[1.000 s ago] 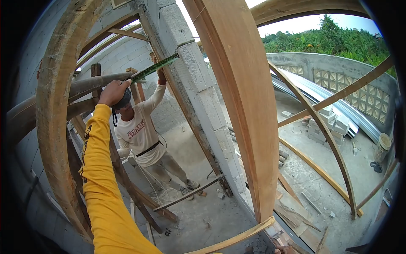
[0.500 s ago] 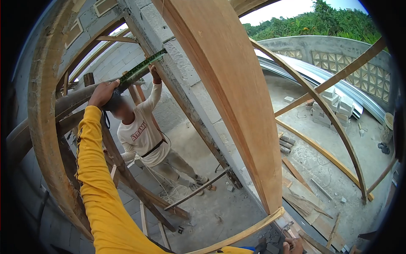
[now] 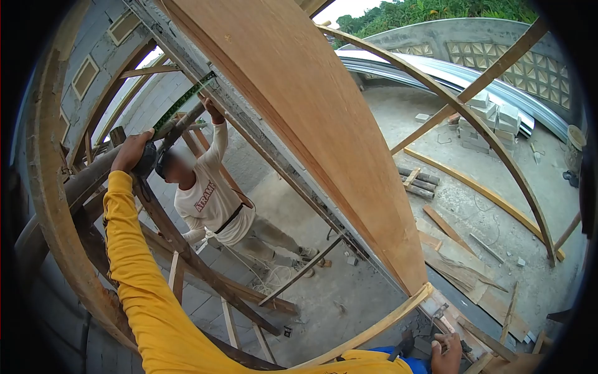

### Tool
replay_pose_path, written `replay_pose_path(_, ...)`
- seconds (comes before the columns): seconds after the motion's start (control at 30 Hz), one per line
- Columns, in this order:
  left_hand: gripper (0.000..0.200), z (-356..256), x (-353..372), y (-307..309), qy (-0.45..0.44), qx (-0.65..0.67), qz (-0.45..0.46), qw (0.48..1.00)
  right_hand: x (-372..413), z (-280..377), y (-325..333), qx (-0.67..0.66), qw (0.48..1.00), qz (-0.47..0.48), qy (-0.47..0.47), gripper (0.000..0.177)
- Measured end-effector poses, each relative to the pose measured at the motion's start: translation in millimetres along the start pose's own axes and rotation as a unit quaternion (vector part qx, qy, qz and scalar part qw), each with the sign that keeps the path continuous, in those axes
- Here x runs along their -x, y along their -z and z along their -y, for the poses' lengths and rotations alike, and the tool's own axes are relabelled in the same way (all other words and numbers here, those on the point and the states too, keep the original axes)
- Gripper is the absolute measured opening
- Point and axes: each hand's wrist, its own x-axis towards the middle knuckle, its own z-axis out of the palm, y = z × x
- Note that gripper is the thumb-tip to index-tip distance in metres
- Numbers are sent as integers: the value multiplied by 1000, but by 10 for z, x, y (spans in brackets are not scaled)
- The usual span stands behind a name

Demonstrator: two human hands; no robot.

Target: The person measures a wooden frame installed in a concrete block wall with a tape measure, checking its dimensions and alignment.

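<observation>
Left hand at 9 o'clock: fingers curled round the low end of the green measuring rule. The rule slants up toward 11 o'clock to the co-worker's hand. Right hand at 5 o'clock, below the curved plank; finger state cannot be told.

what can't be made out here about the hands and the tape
Left hand, head view: seen from the back, so its fingers and its grip on the tape measure are hidden.
Right hand, head view: cut off by the bottom edge; what it grips is unclear.
Markings on the tape measure, head view: too small to read.
</observation>
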Motion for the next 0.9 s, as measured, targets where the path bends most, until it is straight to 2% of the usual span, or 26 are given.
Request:
replay_pose_path(0.07,37,-48,17,10,16,19,-9,1000,-5,32,8,-2,1000,-2,-10,21)
replay_pose_path(0.2,43,-29,-18,51,28,29,29,999,-34,111,52,-17,999,1,-30,20)
replay_pose_path(0.37,44,-12,-29,67,29,33,36,998,-43,111,68,-8,1000,-2,-11,20)
replay_pose_path(0.47,42,45,-38,19,14,56,-4,998,-45,72,55,-10,1000,0,-4,20)
replay_pose_path(0.57,43,17,-31,29,45,74,-3,996,-61,99,68,-15,1000,3,-6,21)
replay_pose_path(0.67,45,-40,-29,112,53,29,48,997,-67,109,73,-12,1000,3,-6,21)
replay_pose_path(0.77,43,-109,-13,146,73,50,58,994,-74,93,58,-9,1000,4,0,21)
replay_pose_path(0.9,43,5,-54,114,56,44,54,996,-93,94,68,-1,1000,7,6,21)
